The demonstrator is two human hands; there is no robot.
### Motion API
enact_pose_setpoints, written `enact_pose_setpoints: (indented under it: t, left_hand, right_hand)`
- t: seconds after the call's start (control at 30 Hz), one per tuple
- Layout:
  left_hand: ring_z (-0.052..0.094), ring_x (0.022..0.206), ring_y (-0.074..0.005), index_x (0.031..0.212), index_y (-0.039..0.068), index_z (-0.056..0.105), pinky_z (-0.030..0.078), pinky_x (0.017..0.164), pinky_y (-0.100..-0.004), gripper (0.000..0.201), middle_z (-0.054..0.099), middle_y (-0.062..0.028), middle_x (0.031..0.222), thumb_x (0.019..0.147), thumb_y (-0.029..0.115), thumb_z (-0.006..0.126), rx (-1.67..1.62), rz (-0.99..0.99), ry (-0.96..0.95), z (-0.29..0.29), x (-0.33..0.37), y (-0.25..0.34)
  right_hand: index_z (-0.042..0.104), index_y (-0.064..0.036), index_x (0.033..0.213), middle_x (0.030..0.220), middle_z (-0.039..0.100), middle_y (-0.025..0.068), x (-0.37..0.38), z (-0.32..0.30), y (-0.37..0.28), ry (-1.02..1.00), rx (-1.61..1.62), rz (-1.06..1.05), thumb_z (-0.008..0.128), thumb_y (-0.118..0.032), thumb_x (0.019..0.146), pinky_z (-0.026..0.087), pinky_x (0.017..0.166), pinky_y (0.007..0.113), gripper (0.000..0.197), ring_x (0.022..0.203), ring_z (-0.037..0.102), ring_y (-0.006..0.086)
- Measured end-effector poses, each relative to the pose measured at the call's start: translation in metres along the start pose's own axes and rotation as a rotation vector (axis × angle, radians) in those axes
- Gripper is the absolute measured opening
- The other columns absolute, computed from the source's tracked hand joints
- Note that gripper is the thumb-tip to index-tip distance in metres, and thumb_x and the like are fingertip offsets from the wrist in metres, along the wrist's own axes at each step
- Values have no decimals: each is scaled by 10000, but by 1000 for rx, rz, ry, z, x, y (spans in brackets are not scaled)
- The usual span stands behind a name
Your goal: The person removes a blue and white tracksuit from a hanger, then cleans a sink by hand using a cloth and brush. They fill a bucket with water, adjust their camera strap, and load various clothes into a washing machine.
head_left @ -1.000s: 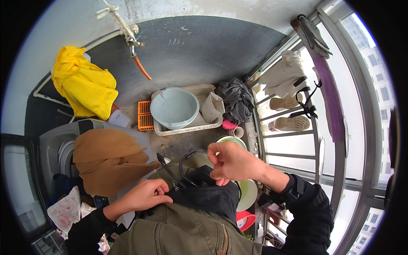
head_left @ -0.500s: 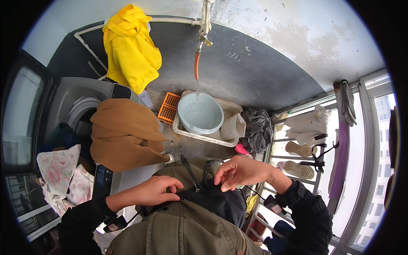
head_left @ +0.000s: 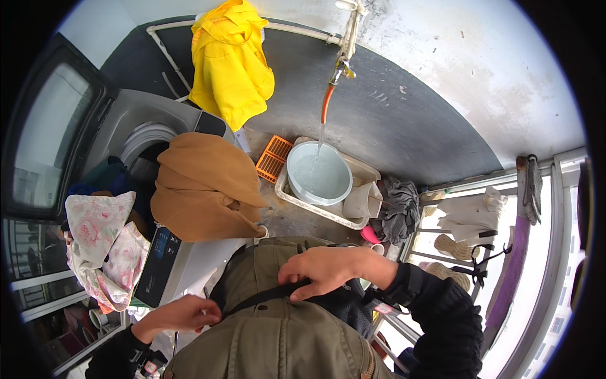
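Observation:
A black strap (head_left: 262, 297) runs across the front of the olive jacket (head_left: 252, 341) that I wear, at the waist. My right hand (head_left: 331, 268) pinches the strap near its right part, thumb below and fingers curled above. My left hand (head_left: 177, 318), lower and further left, has its fingers closed at the strap's left end; its fingertips are partly hidden. Beyond my hands, water falls from an orange hose (head_left: 327, 104) on the tap (head_left: 341, 68) into a pale blue basin (head_left: 347, 170), which stands in a worn white tray (head_left: 303, 203).
At left is a washing machine (head_left: 167, 268) with its lid (head_left: 53, 126) raised. A brown cloth (head_left: 205, 189) and floral cloth (head_left: 98, 227) lie on it. Yellow cloth (head_left: 230, 63) hangs on a pipe. An orange crate (head_left: 274, 158), grey cloth (head_left: 398, 211) and shoes (head_left: 454, 247) are around.
My left hand has moved down and left, my right hand slightly left and down. The strap is now stretched between them. The view has shifted, so the background sits further right.

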State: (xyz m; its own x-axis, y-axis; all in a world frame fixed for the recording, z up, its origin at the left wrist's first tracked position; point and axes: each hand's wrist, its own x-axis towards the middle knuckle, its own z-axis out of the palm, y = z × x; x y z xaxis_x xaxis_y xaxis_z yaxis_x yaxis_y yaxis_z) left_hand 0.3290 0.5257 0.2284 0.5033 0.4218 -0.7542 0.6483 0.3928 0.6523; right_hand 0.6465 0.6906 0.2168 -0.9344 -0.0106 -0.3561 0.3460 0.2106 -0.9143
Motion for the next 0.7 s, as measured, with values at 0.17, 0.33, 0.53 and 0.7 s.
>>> enact_pose_setpoints:
  t: [0.17,0.33,0.53,0.7]
  left_hand:
    - [629,664,-150,1023,13,664,491,618,-295,202,696,-68,813,902,174,653,-182,-82,254,114,-25,-59]
    - [617,657,-130,996,5,674,485,611,-292,183,682,-63,774,889,153,661,-464,-94,592,180,-12,-78]
    - [604,649,-106,963,-4,685,479,601,-288,161,665,-57,728,872,127,670,-559,0,782,175,-30,-58]
    - [560,649,-49,891,-12,690,454,565,-278,135,620,-28,667,837,110,707,-313,5,668,99,-44,-26]
  right_hand:
    - [599,-34,1045,961,676,147,-5,4,8,31,-60,26,684,-290,858,504,766,420,329,897,649,350]
    - [609,-50,1014,859,691,115,5,1,10,-23,-121,31,709,-283,834,501,724,425,312,829,657,339]
    - [609,-61,1006,838,694,99,-4,4,12,-13,-118,13,708,-203,830,510,691,397,247,797,672,314]
    - [623,-61,1041,894,705,104,-51,28,25,100,77,90,693,-323,870,518,710,378,320,838,686,288]
